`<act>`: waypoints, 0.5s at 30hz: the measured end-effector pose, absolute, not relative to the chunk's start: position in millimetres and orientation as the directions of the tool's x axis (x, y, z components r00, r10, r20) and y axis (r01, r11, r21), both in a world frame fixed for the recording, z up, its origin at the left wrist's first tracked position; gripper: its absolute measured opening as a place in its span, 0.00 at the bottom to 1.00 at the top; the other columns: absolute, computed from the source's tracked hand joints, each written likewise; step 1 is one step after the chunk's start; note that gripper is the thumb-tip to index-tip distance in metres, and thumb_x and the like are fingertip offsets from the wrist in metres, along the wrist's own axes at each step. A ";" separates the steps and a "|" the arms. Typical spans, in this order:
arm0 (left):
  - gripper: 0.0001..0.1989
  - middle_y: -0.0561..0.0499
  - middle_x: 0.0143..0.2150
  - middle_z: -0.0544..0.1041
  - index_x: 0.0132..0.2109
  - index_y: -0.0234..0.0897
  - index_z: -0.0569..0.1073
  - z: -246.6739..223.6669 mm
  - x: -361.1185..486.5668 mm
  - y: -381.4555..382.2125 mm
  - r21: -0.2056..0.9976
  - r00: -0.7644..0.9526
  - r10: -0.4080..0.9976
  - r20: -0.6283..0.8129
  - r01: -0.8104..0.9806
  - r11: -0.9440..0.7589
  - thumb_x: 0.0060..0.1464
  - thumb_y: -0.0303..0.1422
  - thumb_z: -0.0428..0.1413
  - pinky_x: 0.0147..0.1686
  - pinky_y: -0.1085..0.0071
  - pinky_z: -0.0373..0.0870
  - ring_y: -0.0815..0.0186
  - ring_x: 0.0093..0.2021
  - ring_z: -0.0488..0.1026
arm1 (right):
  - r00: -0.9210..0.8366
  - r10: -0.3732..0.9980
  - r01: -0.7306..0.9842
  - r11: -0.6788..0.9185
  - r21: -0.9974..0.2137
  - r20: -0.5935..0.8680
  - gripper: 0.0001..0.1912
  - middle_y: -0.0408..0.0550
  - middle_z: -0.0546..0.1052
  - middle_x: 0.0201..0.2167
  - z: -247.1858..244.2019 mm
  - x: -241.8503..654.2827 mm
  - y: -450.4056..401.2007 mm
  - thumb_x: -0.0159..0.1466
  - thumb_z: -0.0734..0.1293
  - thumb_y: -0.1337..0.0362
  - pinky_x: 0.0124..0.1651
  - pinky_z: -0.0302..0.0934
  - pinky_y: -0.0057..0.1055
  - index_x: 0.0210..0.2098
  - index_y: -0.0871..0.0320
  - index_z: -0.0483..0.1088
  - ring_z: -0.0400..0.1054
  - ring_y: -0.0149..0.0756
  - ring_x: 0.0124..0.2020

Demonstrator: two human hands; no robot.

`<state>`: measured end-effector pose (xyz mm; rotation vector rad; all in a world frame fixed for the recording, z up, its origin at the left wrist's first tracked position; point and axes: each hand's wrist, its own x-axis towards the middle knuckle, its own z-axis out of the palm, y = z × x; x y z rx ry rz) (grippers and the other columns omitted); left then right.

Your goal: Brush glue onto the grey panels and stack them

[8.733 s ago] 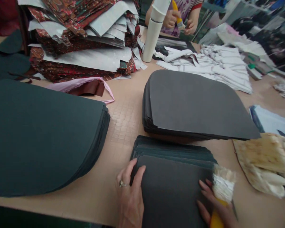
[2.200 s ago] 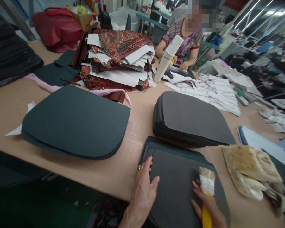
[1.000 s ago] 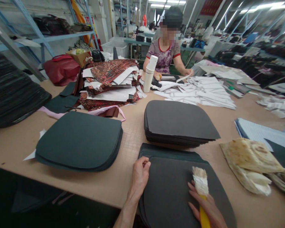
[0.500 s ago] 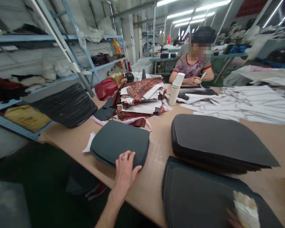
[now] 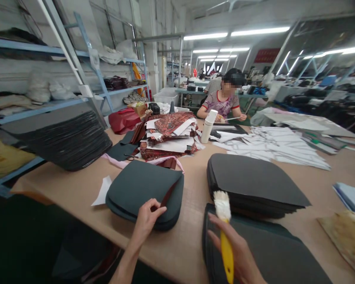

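My left hand [image 5: 149,217] pinches the near edge of the top dark green panel [image 5: 140,183] on a small stack of such pieces. The panel's right side curls up, showing a reddish-brown underside. In my right hand [image 5: 239,246] is a paintbrush [image 5: 226,244] with a yellow handle, its whitish bristles pointing away from me. That hand hovers over a stack of dark panels [image 5: 272,250] at the lower right. Just behind lies another thick stack of dark grey panels [image 5: 251,173].
Patterned red and white pieces [image 5: 170,136] are piled mid-table beside a white bottle [image 5: 208,128]. A tall dark stack [image 5: 56,136] stands at left. White strips [image 5: 269,144] spread toward a seated co-worker [image 5: 223,100]. A stained pad [image 5: 347,236] lies at right.
My left hand has gone from resting on the green stack to pinching and lifting its top panel. My right hand has brought the brush leftward into clearer view. The camera view has shifted.
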<state>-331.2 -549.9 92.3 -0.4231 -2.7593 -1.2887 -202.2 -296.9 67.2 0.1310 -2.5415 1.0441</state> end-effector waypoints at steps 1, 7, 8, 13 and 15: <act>0.14 0.54 0.25 0.71 0.23 0.38 0.66 90.8 -329.4 -549.0 0.754 -0.959 0.207 0.192 0.279 0.595 0.50 0.41 0.52 0.32 0.70 0.67 0.65 0.29 0.70 | -0.951 0.087 -0.163 0.670 -0.724 0.295 0.19 0.55 0.75 0.44 79.9 -221.4 -313.0 0.62 0.64 0.57 0.44 0.67 0.33 0.51 0.57 0.66 0.72 0.40 0.42; 0.08 0.51 0.35 0.78 0.32 0.42 0.73 80.0 -312.8 -538.5 0.634 -0.830 0.148 0.537 0.513 0.578 0.54 0.38 0.53 0.51 0.57 0.62 0.61 0.40 0.73 | -0.972 0.230 0.060 0.416 -0.907 0.041 0.28 0.51 0.74 0.40 123.9 -309.8 -378.9 0.55 0.68 0.52 0.40 0.64 0.32 0.51 0.59 0.65 0.70 0.38 0.37; 0.08 0.51 0.34 0.78 0.32 0.43 0.74 79.6 -310.0 -537.2 0.611 -0.802 0.170 0.573 0.556 0.563 0.54 0.38 0.53 0.51 0.57 0.62 0.61 0.40 0.73 | -0.975 0.222 0.075 0.420 -0.904 0.023 0.29 0.49 0.74 0.38 124.6 -317.5 -383.4 0.53 0.70 0.55 0.38 0.64 0.31 0.52 0.59 0.64 0.69 0.37 0.35; 0.17 0.48 0.46 0.75 0.42 0.44 0.75 69.1 -266.6 -536.2 0.867 -0.952 -0.040 0.304 0.259 0.425 0.45 0.46 0.60 0.54 0.55 0.63 0.55 0.49 0.70 | -0.971 0.192 -0.053 0.419 -0.906 0.145 0.24 0.44 0.73 0.36 128.5 -319.6 -379.9 0.53 0.64 0.73 0.37 0.60 0.25 0.49 0.55 0.66 0.67 0.32 0.35; 0.22 0.49 0.42 0.77 0.43 0.47 0.74 55.9 -237.6 -534.5 0.983 -0.994 0.001 -0.112 -0.111 0.148 0.45 0.52 0.57 0.48 0.55 0.69 0.54 0.46 0.72 | -0.964 0.177 -0.113 0.402 -0.909 0.199 0.22 0.42 0.72 0.35 139.1 -304.3 -367.5 0.53 0.63 0.74 0.36 0.60 0.24 0.47 0.55 0.67 0.66 0.31 0.34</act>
